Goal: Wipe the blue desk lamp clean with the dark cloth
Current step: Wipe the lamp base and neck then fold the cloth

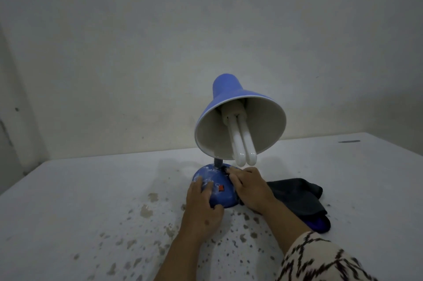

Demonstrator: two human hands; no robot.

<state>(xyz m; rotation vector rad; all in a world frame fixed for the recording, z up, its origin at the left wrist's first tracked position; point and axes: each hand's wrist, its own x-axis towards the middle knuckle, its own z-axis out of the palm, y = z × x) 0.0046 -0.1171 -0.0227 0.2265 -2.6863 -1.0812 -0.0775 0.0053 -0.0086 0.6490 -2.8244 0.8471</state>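
The blue desk lamp (229, 95) stands on a white table, its shade tilted toward me with a white twin-tube bulb (242, 143) showing inside. Its domed base (219, 198) carries whitish smears and a red switch (220, 188). My left hand (201, 207) holds the base's left front, fingers over the dome and thumb at the rim. My right hand (249, 189) holds the dark cloth (297, 196) against the base's right side, close to the stem. The rest of the cloth trails off to the right on the table.
The white table (91, 189) is speckled with brownish stains in front of the lamp. A bare wall (160, 51) rises right behind it. A blue patch of fabric (320, 224) shows under the cloth's near end. A small dark mark (349, 141) lies at the far right.
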